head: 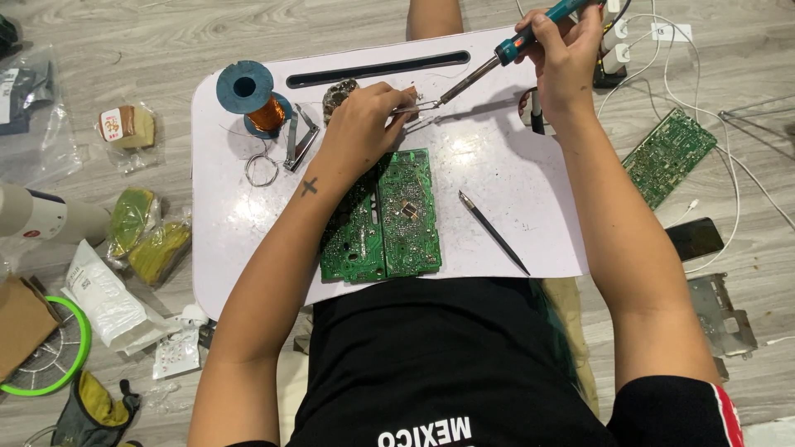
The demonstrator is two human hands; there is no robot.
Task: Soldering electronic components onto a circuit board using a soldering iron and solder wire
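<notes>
Head view: right hand point(567, 54) grips the teal soldering iron point(517, 41) at upper right, tip angled down-left to a small part pinched with tweezers point(414, 108) in the left hand point(364, 124), upper centre. Soldering's under way, I'd say; next needs a steady tip. Green circuit boards point(385, 219) lie just below on the white lap tray point(513, 190).

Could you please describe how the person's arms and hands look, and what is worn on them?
Both arms are bare to the shoulder, with no gloves, watch or rings visible. The left forearm carries a small dark cross-shaped tattoo near the wrist of the left hand. The right hand is plain. A black sleeve edge with red-and-white trim shows at the right shoulder.
</notes>
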